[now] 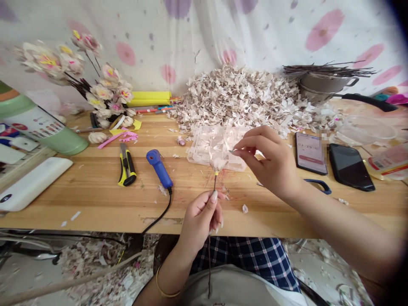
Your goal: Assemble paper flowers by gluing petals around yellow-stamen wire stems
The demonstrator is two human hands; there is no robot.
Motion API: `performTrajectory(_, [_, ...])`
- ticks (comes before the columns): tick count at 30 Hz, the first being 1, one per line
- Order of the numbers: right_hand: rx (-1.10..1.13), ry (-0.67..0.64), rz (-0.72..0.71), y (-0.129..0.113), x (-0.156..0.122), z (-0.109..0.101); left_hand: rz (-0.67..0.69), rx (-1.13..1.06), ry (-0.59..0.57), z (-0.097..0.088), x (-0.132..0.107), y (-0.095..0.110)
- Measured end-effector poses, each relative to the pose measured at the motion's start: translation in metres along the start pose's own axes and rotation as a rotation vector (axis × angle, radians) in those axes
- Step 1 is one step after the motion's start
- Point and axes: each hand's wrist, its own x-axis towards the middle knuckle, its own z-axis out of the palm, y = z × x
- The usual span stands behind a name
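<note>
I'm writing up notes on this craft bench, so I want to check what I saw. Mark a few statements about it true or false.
1. The left hand holds a thin twig topped by a small pale flower. True.
2. The right hand grips the yellow-and-black utility knife. False: the knife lies on the table; the right hand pinches a small sliver.
3. A bundle of twigs rests across a steel pot. True.
4. Only one phone lies on the table. False: two smartphones lie there.

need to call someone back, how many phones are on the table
2. A smartphone with a lit screen lies right of the right hand, and a dark-screened smartphone lies beside it on the wooden table. The pile of paper scraps could hide another.
</note>
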Motion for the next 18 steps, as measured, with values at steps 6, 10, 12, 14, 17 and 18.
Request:
performTrajectory(6, [-0.108,-0.033,-0.251,0.007,-0.024,-0.003,-0.034,-0.012,0.000,-0.001,-0.001,0.001])
performTrajectory(10, [-0.157,-0.061,-0.312,0.011,-0.040,0.003,-0.042,-0.022,-0.013,-0.003,0.000,0.000])
performTrajectory(12, [-0.158,-0.062,-0.305,0.011,-0.041,0.005,-0.037,-0.031,-0.018,-0.003,0.000,0.000])
performTrajectory(14, [-0.163,-0.057,-0.315,0.010,-0.040,0.007,-0.046,-0.033,-0.022,-0.003,0.000,0.001])
performTrajectory(17, [-0.167,-0.044,-0.346,0.010,-0.039,0.008,-0.060,-0.026,-0.014,-0.001,-0.001,0.003])
performTrajectory(18, [-0.164,-0.046,-0.350,0.011,-0.038,0.008,-0.061,-0.023,-0.006,-0.001,-0.002,0.004])
